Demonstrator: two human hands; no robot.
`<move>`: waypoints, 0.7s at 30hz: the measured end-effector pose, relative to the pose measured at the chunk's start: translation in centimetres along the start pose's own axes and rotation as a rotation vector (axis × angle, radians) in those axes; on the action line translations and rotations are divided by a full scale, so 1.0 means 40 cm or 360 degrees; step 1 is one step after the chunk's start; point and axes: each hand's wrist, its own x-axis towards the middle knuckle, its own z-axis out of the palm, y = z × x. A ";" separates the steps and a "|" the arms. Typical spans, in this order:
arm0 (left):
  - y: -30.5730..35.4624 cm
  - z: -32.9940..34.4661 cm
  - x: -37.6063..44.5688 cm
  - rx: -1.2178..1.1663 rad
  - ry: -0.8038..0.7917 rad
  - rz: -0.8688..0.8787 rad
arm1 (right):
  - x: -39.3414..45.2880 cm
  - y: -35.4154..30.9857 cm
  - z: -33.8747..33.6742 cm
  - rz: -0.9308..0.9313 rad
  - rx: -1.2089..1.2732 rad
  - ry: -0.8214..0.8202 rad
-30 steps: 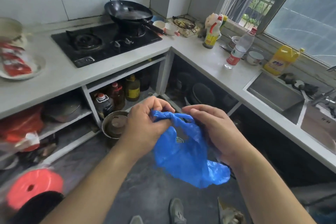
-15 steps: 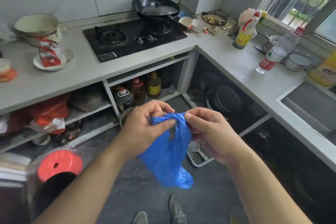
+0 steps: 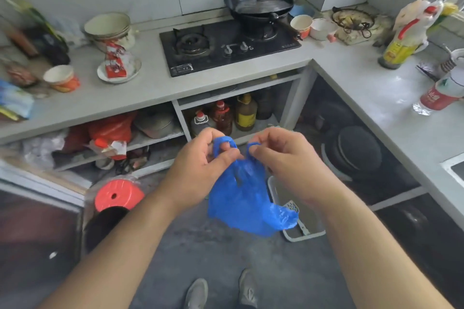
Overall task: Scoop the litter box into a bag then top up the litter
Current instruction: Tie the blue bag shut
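Thin blue plastic carrier bag (image 3: 244,202), crumpled and hanging in mid-air over the dark grey floor, held up by its two loop handles. Left hand (image 3: 200,165) pinches the left handle between thumb and curled fingers; right hand (image 3: 283,163) pinches the right handle likewise, the two hands close together but not touching. Behind and below the bag, partly hidden by it, a pale rectangular plastic litter box (image 3: 305,232) lies on the floor with a white slotted scoop (image 3: 292,208) in it. At lower left stands an orange round plastic stool (image 3: 118,195). Beyond the hands, open shelving under the grey L-shaped countertop (image 3: 150,88) holds several bottles. On the countertop: a black two-burner gas hob (image 3: 226,47) carrying a black wok (image 3: 258,2).
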 end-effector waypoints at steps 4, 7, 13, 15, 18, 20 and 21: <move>0.015 0.026 0.001 0.0099 0.0071 0.0058 | 0.019 -0.022 0.013 0.0049 0.0180 -0.0064; 0.017 0.027 -0.015 0.0168 0.0015 0.0056 | 0.029 -0.022 -0.002 0.0044 0.0234 -0.0179; 0.023 0.030 -0.046 0.0352 -0.0020 0.0042 | 0.032 -0.022 -0.008 0.0075 0.0168 -0.0399; 0.019 0.034 -0.052 0.0293 0.0026 0.0018 | 0.037 -0.022 -0.002 0.0082 0.0126 -0.0376; -0.008 0.030 -0.057 0.0121 0.0109 -0.0034 | 0.042 -0.031 0.009 0.0034 0.0068 -0.0404; -0.030 0.027 -0.058 0.0052 0.0116 -0.0049 | 0.044 -0.040 0.022 -0.0028 -0.0012 -0.0474; -0.042 0.026 -0.059 0.0043 0.0116 -0.0050 | 0.044 -0.047 0.031 -0.0058 -0.0051 -0.0517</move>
